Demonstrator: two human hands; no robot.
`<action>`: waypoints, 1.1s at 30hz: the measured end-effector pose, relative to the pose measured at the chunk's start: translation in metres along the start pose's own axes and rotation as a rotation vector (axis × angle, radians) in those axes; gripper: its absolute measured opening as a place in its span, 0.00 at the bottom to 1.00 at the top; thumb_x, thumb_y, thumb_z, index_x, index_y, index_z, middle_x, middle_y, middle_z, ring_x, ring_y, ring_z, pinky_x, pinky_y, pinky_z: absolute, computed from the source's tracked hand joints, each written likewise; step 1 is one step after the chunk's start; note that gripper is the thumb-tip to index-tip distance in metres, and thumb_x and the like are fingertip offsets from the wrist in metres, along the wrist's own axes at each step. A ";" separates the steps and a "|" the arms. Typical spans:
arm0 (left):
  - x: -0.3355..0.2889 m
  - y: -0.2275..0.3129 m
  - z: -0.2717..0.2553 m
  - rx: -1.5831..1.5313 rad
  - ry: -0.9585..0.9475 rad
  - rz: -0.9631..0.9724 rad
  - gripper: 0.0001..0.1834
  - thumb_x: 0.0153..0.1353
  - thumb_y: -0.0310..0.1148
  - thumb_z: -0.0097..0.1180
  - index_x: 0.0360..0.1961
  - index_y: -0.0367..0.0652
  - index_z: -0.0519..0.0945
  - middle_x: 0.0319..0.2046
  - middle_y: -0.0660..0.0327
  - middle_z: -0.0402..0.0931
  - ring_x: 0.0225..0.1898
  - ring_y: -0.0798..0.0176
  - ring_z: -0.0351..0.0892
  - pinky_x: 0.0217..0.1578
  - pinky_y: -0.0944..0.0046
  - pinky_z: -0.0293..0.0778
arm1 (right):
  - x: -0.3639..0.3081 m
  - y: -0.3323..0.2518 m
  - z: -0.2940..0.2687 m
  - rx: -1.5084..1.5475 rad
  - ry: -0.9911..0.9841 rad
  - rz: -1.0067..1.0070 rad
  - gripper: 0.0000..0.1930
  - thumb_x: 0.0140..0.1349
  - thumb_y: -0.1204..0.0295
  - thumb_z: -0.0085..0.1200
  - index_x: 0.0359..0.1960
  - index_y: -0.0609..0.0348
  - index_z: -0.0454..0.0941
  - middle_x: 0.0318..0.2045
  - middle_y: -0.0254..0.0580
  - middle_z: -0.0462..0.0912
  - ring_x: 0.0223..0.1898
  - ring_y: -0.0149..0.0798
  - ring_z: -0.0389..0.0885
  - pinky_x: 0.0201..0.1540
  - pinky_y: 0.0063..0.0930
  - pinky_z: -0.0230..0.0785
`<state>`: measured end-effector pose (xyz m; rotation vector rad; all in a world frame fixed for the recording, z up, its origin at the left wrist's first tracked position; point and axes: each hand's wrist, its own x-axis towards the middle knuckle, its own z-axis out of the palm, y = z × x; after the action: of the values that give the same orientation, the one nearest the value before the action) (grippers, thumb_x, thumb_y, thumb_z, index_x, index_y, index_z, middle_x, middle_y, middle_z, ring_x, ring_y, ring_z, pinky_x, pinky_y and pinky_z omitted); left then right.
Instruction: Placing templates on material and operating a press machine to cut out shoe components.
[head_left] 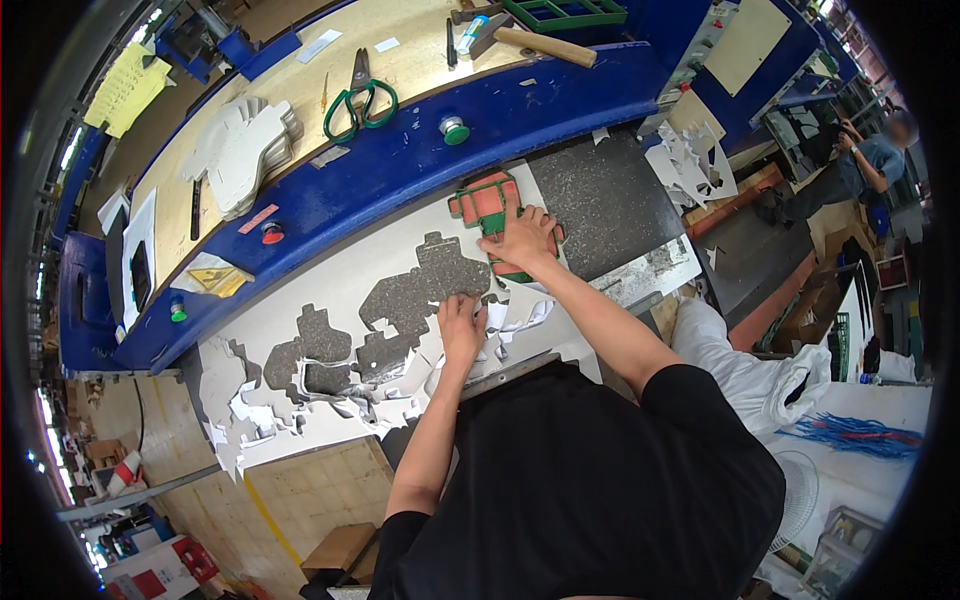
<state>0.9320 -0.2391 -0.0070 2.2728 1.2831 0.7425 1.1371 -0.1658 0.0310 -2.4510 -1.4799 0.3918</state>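
Two bare hands of mine are down at the work: the right hand [524,238] lies palm down, fingers loosely spread over the red-and-green cutting die [487,200], thumb by its near left side; the left hand [462,325] is half curled among torn scraps [520,315], and I cannot tell whether it pinches any. I judge the die stiff and heavier than the sheet, possibly sharp-edged underneath, so best taken by its outer sides, fingertips kept high. Left of my hands, the pale sheet [350,278], pierced with openings, looks light and easily torn; its broad uncut margin would bear a grip best. Right of my right hand shows the dark speckled worktop [600,200]; beyond both hands runs a blue beam [400,125].
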 end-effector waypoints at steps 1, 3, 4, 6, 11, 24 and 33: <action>-0.002 -0.001 0.000 0.011 0.008 -0.007 0.17 0.55 0.29 0.63 0.47 0.40 0.82 0.42 0.54 0.74 0.47 0.49 0.71 0.51 0.52 0.68 | 0.000 -0.001 0.002 -0.044 -0.026 -0.049 0.60 0.41 0.39 0.66 0.70 0.65 0.53 0.54 0.66 0.69 0.59 0.62 0.62 0.62 0.69 0.45; -0.004 -0.003 -0.002 -0.002 -0.006 -0.026 0.17 0.55 0.29 0.63 0.48 0.40 0.82 0.43 0.53 0.74 0.48 0.48 0.71 0.52 0.52 0.68 | 0.004 -0.003 0.001 -0.055 -0.056 -0.146 0.61 0.42 0.39 0.67 0.72 0.65 0.51 0.56 0.68 0.67 0.60 0.63 0.61 0.63 0.65 0.46; -0.006 -0.004 -0.003 -0.015 -0.020 -0.047 0.18 0.55 0.30 0.63 0.49 0.41 0.81 0.45 0.52 0.74 0.49 0.48 0.71 0.53 0.52 0.68 | 0.007 -0.005 -0.002 -0.056 -0.058 -0.160 0.61 0.42 0.39 0.67 0.72 0.65 0.51 0.56 0.68 0.67 0.60 0.63 0.61 0.63 0.65 0.46; -0.011 -0.003 -0.005 -0.024 -0.001 -0.044 0.19 0.56 0.30 0.62 0.50 0.40 0.81 0.47 0.51 0.73 0.51 0.47 0.70 0.55 0.52 0.67 | 0.012 -0.007 -0.007 -0.078 -0.096 -0.191 0.61 0.41 0.42 0.69 0.72 0.64 0.51 0.56 0.68 0.67 0.60 0.63 0.61 0.64 0.60 0.46; -0.044 0.013 -0.023 -0.089 0.050 -0.100 0.21 0.57 0.28 0.61 0.53 0.40 0.79 0.55 0.49 0.72 0.58 0.45 0.68 0.60 0.51 0.67 | 0.031 -0.004 -0.007 -0.014 -0.089 -0.326 0.55 0.40 0.48 0.70 0.69 0.60 0.58 0.55 0.64 0.69 0.58 0.60 0.63 0.64 0.54 0.50; -0.126 0.007 -0.079 -0.091 0.238 -0.345 0.12 0.61 0.25 0.58 0.47 0.38 0.82 0.49 0.52 0.76 0.53 0.49 0.73 0.55 0.56 0.69 | 0.069 -0.044 0.001 -0.178 0.009 -0.140 0.48 0.46 0.39 0.63 0.61 0.66 0.68 0.48 0.57 0.78 0.54 0.58 0.72 0.57 0.50 0.60; -0.033 -0.017 -0.092 -0.086 0.202 -0.194 0.14 0.59 0.26 0.58 0.47 0.39 0.81 0.49 0.51 0.76 0.55 0.47 0.72 0.58 0.53 0.67 | 0.033 -0.016 0.003 0.143 -0.109 0.023 0.44 0.61 0.45 0.54 0.65 0.72 0.57 0.41 0.60 0.84 0.45 0.56 0.84 0.47 0.47 0.76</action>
<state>0.8483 -0.2506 0.0458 2.0118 1.5066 0.9549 1.1374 -0.1285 0.0303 -2.3695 -1.4134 0.6229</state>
